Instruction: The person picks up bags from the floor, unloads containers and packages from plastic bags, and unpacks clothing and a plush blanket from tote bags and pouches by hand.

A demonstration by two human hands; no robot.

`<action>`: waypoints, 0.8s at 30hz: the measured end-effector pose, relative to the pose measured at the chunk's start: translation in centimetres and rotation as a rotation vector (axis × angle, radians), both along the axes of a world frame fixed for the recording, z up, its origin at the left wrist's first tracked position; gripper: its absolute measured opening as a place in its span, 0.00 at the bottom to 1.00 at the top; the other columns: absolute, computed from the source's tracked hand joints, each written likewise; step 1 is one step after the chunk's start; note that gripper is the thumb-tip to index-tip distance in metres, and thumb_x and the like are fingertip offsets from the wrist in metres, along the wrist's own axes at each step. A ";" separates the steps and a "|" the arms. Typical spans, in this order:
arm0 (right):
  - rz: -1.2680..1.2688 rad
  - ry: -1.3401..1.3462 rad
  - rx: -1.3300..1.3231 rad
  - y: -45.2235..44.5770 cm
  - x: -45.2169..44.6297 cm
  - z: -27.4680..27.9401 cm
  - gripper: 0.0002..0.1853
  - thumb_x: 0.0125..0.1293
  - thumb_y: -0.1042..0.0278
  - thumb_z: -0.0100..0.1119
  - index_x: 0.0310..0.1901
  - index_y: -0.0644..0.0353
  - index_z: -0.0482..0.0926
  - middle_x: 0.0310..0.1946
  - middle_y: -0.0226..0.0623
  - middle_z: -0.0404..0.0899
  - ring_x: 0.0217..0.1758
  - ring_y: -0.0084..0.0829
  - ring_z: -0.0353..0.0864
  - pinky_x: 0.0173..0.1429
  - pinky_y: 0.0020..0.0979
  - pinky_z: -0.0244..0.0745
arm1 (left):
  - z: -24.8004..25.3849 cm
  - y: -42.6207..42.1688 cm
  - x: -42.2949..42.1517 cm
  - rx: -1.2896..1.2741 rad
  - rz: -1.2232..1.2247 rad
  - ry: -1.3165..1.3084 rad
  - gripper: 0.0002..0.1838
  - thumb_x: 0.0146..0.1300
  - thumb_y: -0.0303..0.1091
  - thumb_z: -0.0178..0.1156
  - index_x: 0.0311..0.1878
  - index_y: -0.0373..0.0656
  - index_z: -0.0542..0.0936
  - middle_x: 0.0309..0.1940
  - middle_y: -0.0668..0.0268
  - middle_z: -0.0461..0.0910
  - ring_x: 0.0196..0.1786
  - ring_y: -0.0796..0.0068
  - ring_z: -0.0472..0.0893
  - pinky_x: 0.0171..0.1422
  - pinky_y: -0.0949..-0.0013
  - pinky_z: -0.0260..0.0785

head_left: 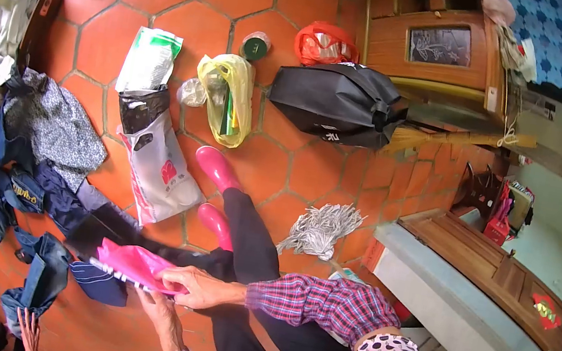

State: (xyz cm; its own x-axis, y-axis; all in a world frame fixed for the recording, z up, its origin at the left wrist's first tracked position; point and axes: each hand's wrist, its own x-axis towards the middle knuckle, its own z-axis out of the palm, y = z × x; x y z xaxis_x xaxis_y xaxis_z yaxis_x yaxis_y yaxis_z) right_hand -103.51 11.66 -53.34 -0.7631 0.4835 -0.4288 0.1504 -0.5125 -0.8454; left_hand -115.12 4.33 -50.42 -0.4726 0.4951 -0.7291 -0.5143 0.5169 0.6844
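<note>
- Currently, our two hands meet at the near end of a folded pink item (134, 264) with a black-and-white edge; looks thin and pliable, maybe cloth or plastic, can't tell which.
- Location: out in front of our lap, beyond the dark trousers (257, 241), between them and the garments on the tiled floor (266, 155). Clearance above the floor: can't judge.
- Right hand (208, 289): on the upper side, fingers curled in and closed on the near end.
- Left hand (162, 315): from below, fingers reaching the lower edge. Tips partly hidden, so we can't tell how far they close.
- Handling, our judgement: we want one hand anchoring the edge while the other works, with thumb and fingertips rather than a fist, so the layers don't bunch.
- Far end looks unsupported; if it sags, we should spread the hands along the edge, light tension only.
- Watch the surroundings: the striped navy piece (98, 283) and jeans (43, 274) lie near; loose folds could snag or mix.
- Another person's hand (28, 332) is beside the jeans, well apart from ours. We should leave that side free.
</note>
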 end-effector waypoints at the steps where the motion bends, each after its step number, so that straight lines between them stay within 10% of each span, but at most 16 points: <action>1: -0.016 0.008 -0.021 -0.8 0.0 0.4 0.11 0.48 0.72 0.55 0.32 0.64 0.65 0.28 0.41 0.67 0.31 0.36 0.69 0.36 0.35 0.63 | -0.1 -0.7 -0.7 -0.047 -0.071 -0.102 0.43 0.51 0.58 0.63 0.62 0.38 0.60 0.50 0.63 0.69 0.48 0.73 0.73 0.50 0.69 0.68; 8: -0.031 0.061 -0.132 -3.9 4.6 0.6 0.30 0.54 0.66 0.56 0.58 0.67 0.59 0.49 0.44 0.67 0.59 0.33 0.67 0.60 0.33 0.63 | -2.6 -1.6 2.1 -0.187 -0.097 0.203 0.18 0.63 0.32 0.55 0.54 0.34 0.68 0.47 0.61 0.73 0.46 0.73 0.73 0.51 0.69 0.66; 13: -0.046 -0.138 -0.081 -1.1 11.0 0.2 0.13 0.55 0.74 0.53 0.43 0.66 0.75 0.33 0.43 0.79 0.36 0.34 0.80 0.41 0.32 0.74 | -3.6 -0.4 5.4 -0.196 -0.227 0.372 0.13 0.61 0.27 0.54 0.48 0.33 0.71 0.42 0.65 0.75 0.40 0.76 0.74 0.46 0.72 0.66; 18: -0.400 -0.384 0.229 1.7 19.8 -6.4 0.08 0.55 0.74 0.54 0.37 0.62 0.78 0.31 0.40 0.78 0.35 0.33 0.79 0.40 0.31 0.74 | -5.9 -1.5 6.2 -0.271 -0.166 0.272 0.11 0.59 0.22 0.54 0.46 0.33 0.75 0.40 0.66 0.78 0.39 0.76 0.76 0.43 0.71 0.69; 24: -0.248 -0.621 0.199 7.4 27.8 -10.8 0.07 0.56 0.76 0.55 0.38 0.64 0.75 0.33 0.39 0.78 0.33 0.28 0.80 0.39 0.27 0.75 | -8.0 -1.9 9.9 -0.318 0.313 0.429 0.17 0.60 0.19 0.51 0.53 0.35 0.71 0.46 0.63 0.77 0.46 0.69 0.77 0.52 0.66 0.69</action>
State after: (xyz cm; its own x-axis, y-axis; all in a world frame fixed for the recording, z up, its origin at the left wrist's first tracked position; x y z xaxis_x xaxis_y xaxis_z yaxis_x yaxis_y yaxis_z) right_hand -75.70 19.10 -64.17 -0.2622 0.7267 -0.6350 0.5351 -0.4381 -0.7223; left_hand -105.25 2.43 -58.41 -0.8439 0.0755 -0.5312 -0.3878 0.5984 0.7011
